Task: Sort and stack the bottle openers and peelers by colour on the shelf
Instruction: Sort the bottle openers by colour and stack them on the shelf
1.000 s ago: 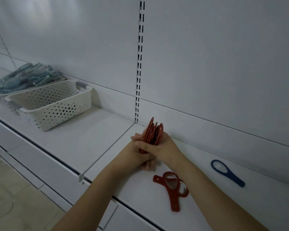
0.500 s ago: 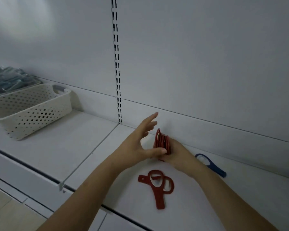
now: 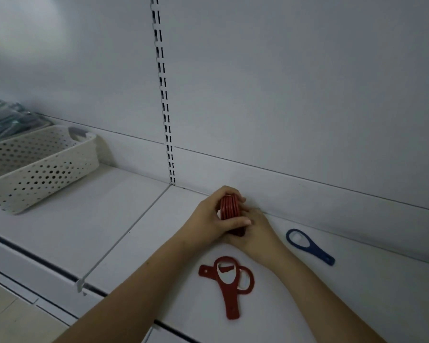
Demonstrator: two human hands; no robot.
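Shelf [image 3: 124,219]: white, flat and matt, with a thin seam running from front edge to back panel. The slotted upright [image 3: 164,95], a strip with paired dark slots, serves as the landmark below.

Stack of red bottle openers [image 3: 229,210]: standing on edge just right of the upright's foot, close to the back panel. Thin, flat pieces pressed face to face; their count cannot be made out. The lower half is hidden behind the hands.

Left hand [image 3: 208,220]: fingers curled over the top of the stack, thumb laid across its near face, gripping it.

Right hand [image 3: 254,233]: on the far side of the stack, fingers wrapped round it; the fingertips are mostly hidden by the stack and the left hand.

Loose red openers [image 3: 229,280]: two, lying flat and crossed, right of the upright and toward the shelf's front edge, between the forearms. Each has a ring head and a flat handle with a small hole.

Blue bottle opener [image 3: 307,246]: flat on the shelf, farther right of the upright, apart from the hands. Oval loop head, tapering handle.

White basket [image 3: 47,169]: well left of the upright, perforated plastic with a cut-out handle; its left end is cut off by the frame.

Teal packaged items [image 3: 5,120]: behind the basket, too blurred to identify.
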